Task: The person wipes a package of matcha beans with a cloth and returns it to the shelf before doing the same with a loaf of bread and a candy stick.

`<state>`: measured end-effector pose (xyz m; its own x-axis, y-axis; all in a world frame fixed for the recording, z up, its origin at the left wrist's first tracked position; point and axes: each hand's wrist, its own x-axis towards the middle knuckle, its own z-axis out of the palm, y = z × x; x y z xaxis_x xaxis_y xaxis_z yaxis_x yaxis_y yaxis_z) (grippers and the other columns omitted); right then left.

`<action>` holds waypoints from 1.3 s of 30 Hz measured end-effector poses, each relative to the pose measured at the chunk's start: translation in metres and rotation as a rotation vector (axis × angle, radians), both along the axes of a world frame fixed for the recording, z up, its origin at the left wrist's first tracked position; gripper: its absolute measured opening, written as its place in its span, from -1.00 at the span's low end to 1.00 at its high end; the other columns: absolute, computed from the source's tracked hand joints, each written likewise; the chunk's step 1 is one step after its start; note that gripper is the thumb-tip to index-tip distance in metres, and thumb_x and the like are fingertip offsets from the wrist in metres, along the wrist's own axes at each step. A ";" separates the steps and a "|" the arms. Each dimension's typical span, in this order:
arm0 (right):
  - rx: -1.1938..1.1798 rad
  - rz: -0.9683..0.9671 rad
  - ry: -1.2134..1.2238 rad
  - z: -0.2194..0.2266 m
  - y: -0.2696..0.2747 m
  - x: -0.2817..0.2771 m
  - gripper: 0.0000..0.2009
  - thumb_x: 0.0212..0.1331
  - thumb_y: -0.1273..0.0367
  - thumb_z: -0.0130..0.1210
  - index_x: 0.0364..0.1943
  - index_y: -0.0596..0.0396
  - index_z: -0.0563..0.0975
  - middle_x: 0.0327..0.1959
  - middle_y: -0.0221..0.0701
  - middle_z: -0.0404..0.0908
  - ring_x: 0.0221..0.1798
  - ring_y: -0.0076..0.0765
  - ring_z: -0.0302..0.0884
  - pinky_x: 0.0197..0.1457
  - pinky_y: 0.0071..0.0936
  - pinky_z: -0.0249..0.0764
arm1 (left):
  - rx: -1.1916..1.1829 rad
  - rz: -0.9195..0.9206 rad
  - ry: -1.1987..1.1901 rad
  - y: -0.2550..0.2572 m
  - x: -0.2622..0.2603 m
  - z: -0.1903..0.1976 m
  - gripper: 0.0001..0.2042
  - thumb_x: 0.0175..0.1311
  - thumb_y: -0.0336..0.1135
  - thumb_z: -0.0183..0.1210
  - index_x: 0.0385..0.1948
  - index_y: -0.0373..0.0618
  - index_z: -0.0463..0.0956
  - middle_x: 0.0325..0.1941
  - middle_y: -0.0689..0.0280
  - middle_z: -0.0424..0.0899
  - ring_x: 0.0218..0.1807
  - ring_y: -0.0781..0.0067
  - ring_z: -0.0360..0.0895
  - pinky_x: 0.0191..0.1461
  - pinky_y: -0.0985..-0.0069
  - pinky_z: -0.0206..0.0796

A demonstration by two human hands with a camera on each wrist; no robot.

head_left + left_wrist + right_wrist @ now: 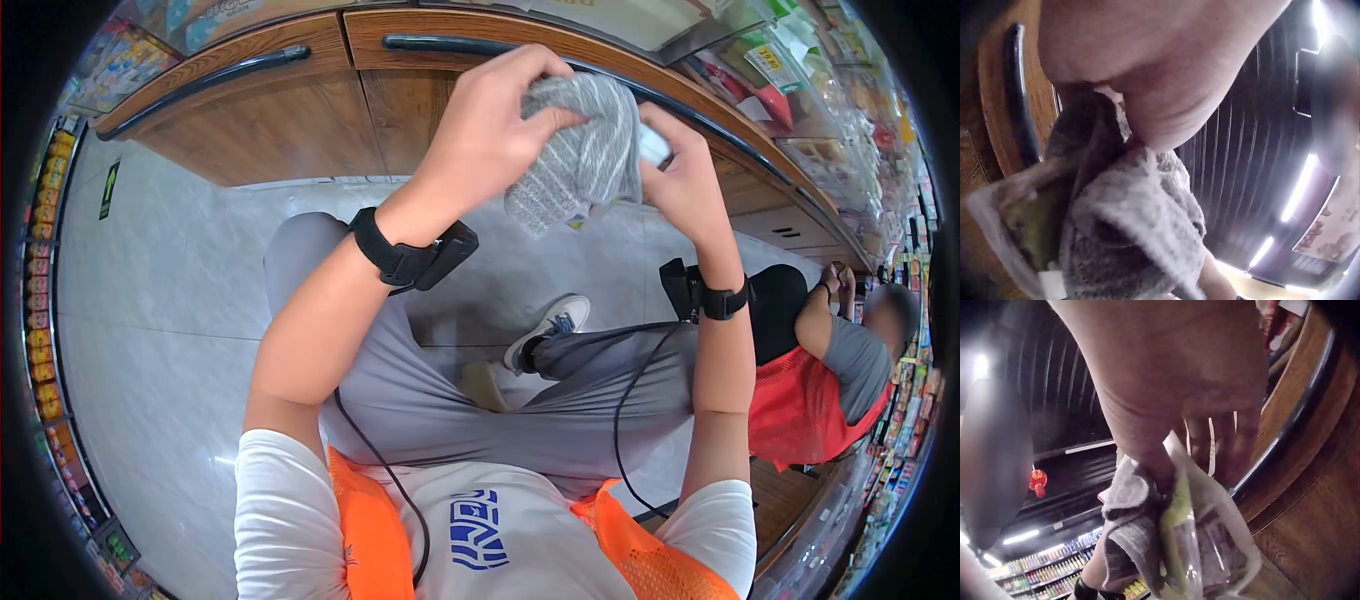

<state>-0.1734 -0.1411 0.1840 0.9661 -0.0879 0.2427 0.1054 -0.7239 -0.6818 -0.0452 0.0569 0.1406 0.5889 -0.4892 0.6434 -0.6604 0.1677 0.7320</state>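
Note:
A grey striped cloth (590,140) hangs folded in front of the wooden drawer fronts. My left hand (495,125) pinches it near the top, thumb on the near face and other fingers behind. A clear plastic pack (1222,531) with something green inside is in my right hand (690,180), its edge between thumb and fingers. Cloth and pack overlap; in the left wrist view the pack (1029,225) lies against the folds of the cloth (1129,219). From the head, most of the pack is hidden behind the cloth.
Wooden drawers with a long dark handle (450,45) are close behind both hands. Packaged goods (780,80) fill the shelf above on the right. Another person in a red vest (800,410) sits at the right. Cables run from both wrist cameras.

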 end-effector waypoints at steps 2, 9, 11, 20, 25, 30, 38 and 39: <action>0.348 0.046 0.001 -0.009 -0.012 0.003 -0.73 0.29 0.51 0.19 0.06 0.26 0.63 -0.07 -0.45 0.71 0.00 -0.64 0.59 0.07 -0.54 0.54 | -0.078 -0.010 0.117 0.001 0.001 0.001 -0.76 0.25 -0.43 0.39 -0.12 -0.26 0.56 -0.18 0.30 0.71 -0.12 0.53 0.60 0.01 0.50 0.43; 0.324 -0.149 -0.125 -0.001 -0.004 0.005 -0.79 0.37 0.53 0.17 0.02 0.29 0.66 -0.11 -0.43 0.75 -0.09 -0.60 0.64 0.04 -0.58 0.52 | -0.323 -0.154 0.643 0.008 0.009 0.009 -0.73 0.42 -0.32 0.32 0.02 -0.23 0.53 -0.02 0.32 0.70 0.01 0.63 0.60 0.15 0.59 0.43; 0.325 -0.164 -0.140 -0.003 0.000 0.007 -0.81 0.33 0.52 0.21 -0.03 0.27 0.68 -0.18 -0.42 0.76 -0.12 -0.61 0.64 -0.01 -0.58 0.52 | -0.346 -0.094 0.595 0.011 0.014 0.013 -0.72 0.37 -0.32 0.35 -0.03 -0.25 0.52 -0.04 0.23 0.72 0.01 0.54 0.63 0.12 0.52 0.45; -0.088 0.012 -0.199 -0.005 0.014 0.000 -0.76 0.05 0.47 0.35 -0.18 0.27 0.68 -0.32 -0.16 0.75 -0.32 -0.15 0.70 -0.15 -0.35 0.56 | 0.066 0.043 -0.349 0.007 -0.014 0.007 -0.65 0.27 -0.40 0.35 0.03 -0.23 0.48 -0.04 0.11 0.63 -0.02 -0.01 0.63 0.03 0.34 0.47; -0.125 0.005 -0.179 -0.007 0.014 -0.001 -0.74 0.08 0.48 0.33 -0.12 0.26 0.68 -0.28 -0.13 0.76 -0.28 -0.15 0.73 -0.11 -0.39 0.56 | 0.116 0.054 -0.221 0.009 -0.015 0.009 -0.70 0.27 -0.41 0.33 0.00 -0.21 0.52 -0.14 0.07 0.68 -0.11 -0.08 0.63 -0.07 0.29 0.47; 0.144 -0.110 -0.238 -0.003 0.013 0.002 -0.79 0.22 0.51 0.21 -0.10 0.29 0.67 -0.28 -0.36 0.78 -0.22 -0.52 0.65 -0.09 -0.46 0.54 | 0.136 0.016 -0.193 0.012 -0.001 0.013 -0.70 0.29 -0.37 0.33 0.00 -0.19 0.53 -0.16 0.06 0.72 -0.12 -0.05 0.66 -0.07 0.33 0.47; 0.024 -0.065 -0.180 -0.022 -0.005 0.002 -0.81 0.18 0.50 0.20 -0.14 0.27 0.67 -0.28 -0.25 0.77 -0.25 -0.38 0.68 -0.09 -0.41 0.54 | 0.260 -0.068 -0.128 0.017 0.008 0.002 -0.66 0.27 -0.31 0.36 0.01 -0.25 0.56 -0.12 0.04 0.74 -0.10 0.05 0.70 0.02 0.34 0.47; -0.052 -0.045 -0.209 -0.022 -0.002 0.004 -0.80 0.15 0.50 0.22 -0.15 0.26 0.67 -0.28 -0.21 0.77 -0.25 -0.32 0.71 -0.09 -0.40 0.55 | 0.218 -0.077 -0.090 0.014 0.003 0.003 -0.66 0.27 -0.31 0.36 0.01 -0.25 0.56 -0.13 0.06 0.74 -0.10 0.09 0.70 0.03 0.34 0.48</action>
<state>-0.1698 -0.1427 0.1619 0.8895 -0.1120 0.4431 0.2075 -0.7649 -0.6098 -0.0424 0.0712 0.1438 0.4897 -0.6636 0.5655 -0.7156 0.0646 0.6955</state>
